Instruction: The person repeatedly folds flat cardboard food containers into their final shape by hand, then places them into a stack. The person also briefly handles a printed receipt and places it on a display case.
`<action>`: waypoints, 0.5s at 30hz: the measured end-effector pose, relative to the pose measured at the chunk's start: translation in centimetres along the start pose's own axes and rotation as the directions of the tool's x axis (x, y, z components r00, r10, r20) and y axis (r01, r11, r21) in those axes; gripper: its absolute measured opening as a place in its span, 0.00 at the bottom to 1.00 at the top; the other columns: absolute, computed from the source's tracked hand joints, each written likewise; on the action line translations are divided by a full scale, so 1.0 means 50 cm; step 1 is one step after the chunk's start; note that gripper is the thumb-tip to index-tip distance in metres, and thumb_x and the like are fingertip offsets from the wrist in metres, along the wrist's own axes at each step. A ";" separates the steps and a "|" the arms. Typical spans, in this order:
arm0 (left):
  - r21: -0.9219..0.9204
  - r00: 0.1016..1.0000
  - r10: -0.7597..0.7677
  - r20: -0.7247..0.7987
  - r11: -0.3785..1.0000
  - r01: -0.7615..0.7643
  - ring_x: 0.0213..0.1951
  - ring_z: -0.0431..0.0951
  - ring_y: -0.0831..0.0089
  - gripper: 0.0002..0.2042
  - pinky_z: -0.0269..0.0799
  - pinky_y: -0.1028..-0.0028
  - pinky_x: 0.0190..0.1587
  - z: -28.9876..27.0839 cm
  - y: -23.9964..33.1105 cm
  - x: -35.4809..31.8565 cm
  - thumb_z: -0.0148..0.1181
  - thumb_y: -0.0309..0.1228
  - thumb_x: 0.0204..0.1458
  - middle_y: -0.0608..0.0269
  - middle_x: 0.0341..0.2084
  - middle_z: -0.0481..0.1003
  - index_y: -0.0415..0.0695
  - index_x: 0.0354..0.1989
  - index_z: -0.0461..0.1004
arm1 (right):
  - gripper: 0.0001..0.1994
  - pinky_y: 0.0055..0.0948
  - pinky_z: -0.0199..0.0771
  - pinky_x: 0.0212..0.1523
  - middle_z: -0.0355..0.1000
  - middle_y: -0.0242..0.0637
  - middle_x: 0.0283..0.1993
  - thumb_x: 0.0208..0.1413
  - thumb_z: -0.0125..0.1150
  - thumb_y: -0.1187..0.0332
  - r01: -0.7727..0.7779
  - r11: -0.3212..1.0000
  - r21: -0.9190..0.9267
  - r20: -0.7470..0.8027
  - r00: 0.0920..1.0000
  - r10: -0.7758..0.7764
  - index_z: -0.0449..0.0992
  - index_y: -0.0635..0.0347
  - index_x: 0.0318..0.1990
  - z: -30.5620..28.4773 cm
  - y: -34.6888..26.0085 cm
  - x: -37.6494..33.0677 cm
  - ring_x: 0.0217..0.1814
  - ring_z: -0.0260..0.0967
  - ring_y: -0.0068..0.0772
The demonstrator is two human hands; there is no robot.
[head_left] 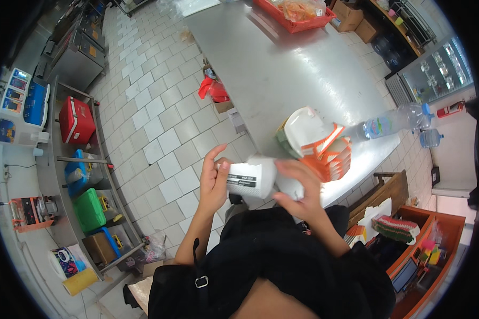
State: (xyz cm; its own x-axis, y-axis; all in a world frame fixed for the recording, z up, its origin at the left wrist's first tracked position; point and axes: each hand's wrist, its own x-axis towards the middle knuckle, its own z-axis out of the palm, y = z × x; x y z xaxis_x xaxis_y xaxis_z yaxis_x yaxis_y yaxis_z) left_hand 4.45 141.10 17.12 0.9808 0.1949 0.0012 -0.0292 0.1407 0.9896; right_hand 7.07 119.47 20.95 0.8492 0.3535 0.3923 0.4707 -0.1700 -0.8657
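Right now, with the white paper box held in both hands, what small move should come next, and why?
Probably fold it into shape: both the left hand and right hand grip the white box in mid-air, beside the stack of orange-and-white boxes on the steel counter.

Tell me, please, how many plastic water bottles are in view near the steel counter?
2: one clear bottle with a blue cap lies on its side at the steel counter's right end; a larger blue jug stands on the floor beyond it. Others may be hidden.
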 end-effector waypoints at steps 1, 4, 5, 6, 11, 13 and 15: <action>-0.036 0.999 0.051 -0.001 0.998 -0.051 0.32 0.73 0.79 0.19 0.68 0.78 0.38 -0.011 0.019 -0.006 0.47 0.33 0.63 0.59 0.29 0.76 0.40 0.60 0.57 | 0.29 0.38 0.63 0.60 0.73 0.44 0.52 0.40 0.74 0.63 -0.135 0.991 0.002 0.056 0.989 0.135 0.72 0.62 0.52 0.051 -0.011 -0.001 0.57 0.67 0.47; -0.103 0.981 0.186 -0.054 0.976 -0.190 0.35 0.76 0.75 0.18 0.70 0.76 0.40 -0.042 0.086 0.000 0.47 0.34 0.64 0.54 0.31 0.77 0.40 0.59 0.57 | 0.31 0.36 0.66 0.56 0.71 0.48 0.53 0.45 0.71 0.63 -0.200 0.975 0.095 0.270 0.948 0.168 0.67 0.64 0.57 0.153 -0.019 0.008 0.55 0.69 0.49; -0.131 0.972 0.223 -0.071 0.964 -0.231 0.36 0.76 0.74 0.17 0.70 0.75 0.41 -0.050 0.107 0.005 0.47 0.33 0.64 0.53 0.32 0.77 0.40 0.58 0.58 | 0.30 0.35 0.68 0.55 0.73 0.47 0.51 0.46 0.70 0.63 -0.197 0.971 0.132 0.309 0.939 0.149 0.68 0.65 0.56 0.172 -0.022 0.004 0.53 0.71 0.49; -0.214 0.971 0.225 -0.084 0.947 -0.238 0.38 0.77 0.72 0.16 0.71 0.73 0.43 -0.058 0.128 0.010 0.45 0.32 0.64 0.50 0.33 0.78 0.40 0.57 0.58 | 0.26 0.32 0.73 0.47 0.77 0.46 0.43 0.48 0.69 0.64 -0.317 0.944 0.096 0.394 0.883 0.256 0.70 0.65 0.53 0.184 -0.022 -0.001 0.44 0.76 0.41; -0.261 0.994 0.107 -0.034 0.959 -0.112 0.44 0.77 0.68 0.19 0.69 0.70 0.50 -0.090 0.192 0.065 0.39 0.36 0.66 0.47 0.40 0.77 0.42 0.62 0.54 | 0.19 0.26 0.73 0.45 0.77 0.41 0.42 0.54 0.64 0.70 -0.550 0.781 0.297 0.302 0.830 0.469 0.70 0.66 0.52 0.218 -0.017 -0.014 0.42 0.74 0.23; -0.425 0.994 0.049 0.100 0.905 -0.002 0.45 0.77 0.66 0.22 0.69 0.68 0.52 -0.110 0.205 0.088 0.36 0.39 0.66 0.46 0.43 0.76 0.42 0.64 0.52 | 0.20 0.26 0.71 0.48 0.76 0.39 0.45 0.55 0.62 0.73 -0.420 0.727 0.543 0.156 0.901 0.404 0.68 0.67 0.54 0.224 -0.020 -0.006 0.45 0.73 0.23; -0.357 0.978 -0.008 0.207 0.930 0.083 0.49 0.76 0.62 0.25 0.69 0.65 0.53 -0.125 0.207 0.108 0.34 0.43 0.66 0.45 0.50 0.73 0.42 0.66 0.50 | 0.22 0.27 0.69 0.52 0.73 0.38 0.49 0.55 0.61 0.74 -0.403 0.733 0.548 0.104 0.903 0.418 0.65 0.68 0.56 0.218 -0.023 0.018 0.50 0.70 0.24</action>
State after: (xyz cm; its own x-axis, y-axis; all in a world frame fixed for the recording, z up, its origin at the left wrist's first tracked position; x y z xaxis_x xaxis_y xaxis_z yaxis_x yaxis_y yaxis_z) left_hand 8.22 149.68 26.48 0.9997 -0.0118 0.0233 -0.0145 0.4935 0.8696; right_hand 4.70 130.01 18.93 0.9384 0.3433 -0.0400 -0.1277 0.2367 -0.9631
